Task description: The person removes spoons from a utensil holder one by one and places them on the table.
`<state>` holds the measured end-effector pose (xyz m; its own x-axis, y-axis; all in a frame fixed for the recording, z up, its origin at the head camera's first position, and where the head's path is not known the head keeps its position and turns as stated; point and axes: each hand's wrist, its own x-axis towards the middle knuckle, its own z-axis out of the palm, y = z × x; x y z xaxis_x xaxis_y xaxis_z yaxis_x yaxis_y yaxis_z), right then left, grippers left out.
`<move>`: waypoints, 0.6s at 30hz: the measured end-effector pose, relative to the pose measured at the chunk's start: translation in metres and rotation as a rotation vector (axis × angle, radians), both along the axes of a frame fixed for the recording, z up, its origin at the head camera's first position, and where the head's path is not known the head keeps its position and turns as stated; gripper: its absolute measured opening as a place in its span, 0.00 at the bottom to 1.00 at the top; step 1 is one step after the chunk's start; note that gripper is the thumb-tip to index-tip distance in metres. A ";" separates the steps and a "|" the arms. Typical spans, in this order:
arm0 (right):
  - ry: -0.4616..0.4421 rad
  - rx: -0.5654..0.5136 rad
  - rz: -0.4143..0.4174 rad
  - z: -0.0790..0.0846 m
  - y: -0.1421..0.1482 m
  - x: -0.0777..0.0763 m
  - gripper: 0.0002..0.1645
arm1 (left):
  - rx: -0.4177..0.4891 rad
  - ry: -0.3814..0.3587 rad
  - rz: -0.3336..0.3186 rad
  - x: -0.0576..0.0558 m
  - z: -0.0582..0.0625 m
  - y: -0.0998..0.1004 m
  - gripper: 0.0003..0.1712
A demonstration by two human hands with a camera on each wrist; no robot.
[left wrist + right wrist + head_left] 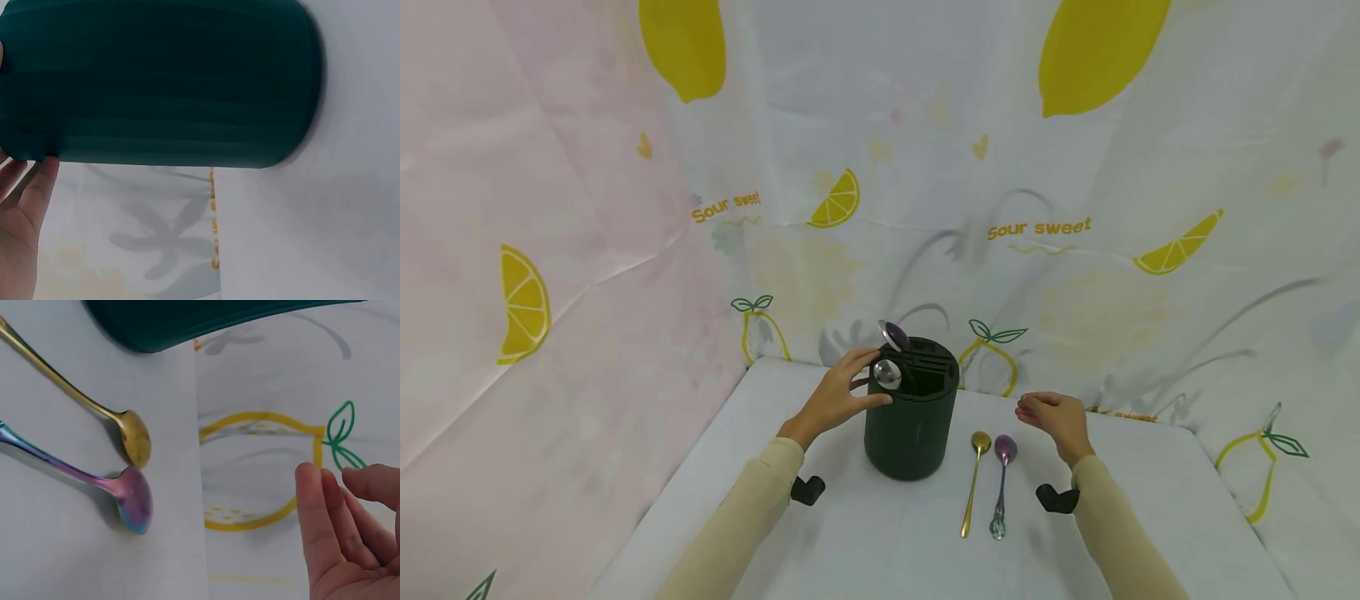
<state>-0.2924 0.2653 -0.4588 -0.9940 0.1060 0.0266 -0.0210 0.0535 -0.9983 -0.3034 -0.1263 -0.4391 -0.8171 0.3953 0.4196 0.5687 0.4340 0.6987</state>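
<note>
A dark green utensil holder (904, 437) stands upright on the table, its slotted top holding a silver spoon (887, 374) and a spoon with a purplish bowl (895, 336), both bowl up. My left hand (838, 392) grips the holder at its upper left, thumb at the front of the rim and fingers farther back. In the left wrist view, fingertips (40, 181) touch the green wall. My right hand (1056, 421) hovers to the right, fingers loosely bent and holding nothing. Nearest to it lie a purple iridescent spoon (1005, 450) and a gold spoon (981, 442), side by side.
The white table (880, 554) meets a lemon-printed cloth wall (925, 275) just behind the holder. Another pinkish cloth wall (587, 350) closes off the left side. A black wrist device (808, 490) sits below the left wrist, and a similar one (1057, 499) below the right.
</note>
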 end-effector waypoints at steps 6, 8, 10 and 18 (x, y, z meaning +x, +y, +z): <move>0.110 -0.054 0.023 0.018 -0.013 -0.009 0.24 | 0.006 -0.006 0.000 0.000 0.000 0.000 0.49; 0.138 -0.070 0.035 0.023 -0.017 -0.012 0.24 | 0.007 -0.003 0.000 0.000 0.000 0.000 0.49; 0.165 -0.097 0.049 0.027 -0.022 -0.014 0.21 | 0.008 0.002 -0.001 0.000 0.000 0.000 0.49; 0.254 -0.177 0.151 0.043 -0.047 -0.015 0.18 | 0.017 0.020 0.000 0.000 -0.002 0.000 0.49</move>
<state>-0.3077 0.2186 -0.4154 -0.9628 -0.0164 0.2696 -0.2646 -0.1423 -0.9538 -0.3032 -0.1261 -0.4408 -0.8087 0.3880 0.4422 0.5824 0.4226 0.6944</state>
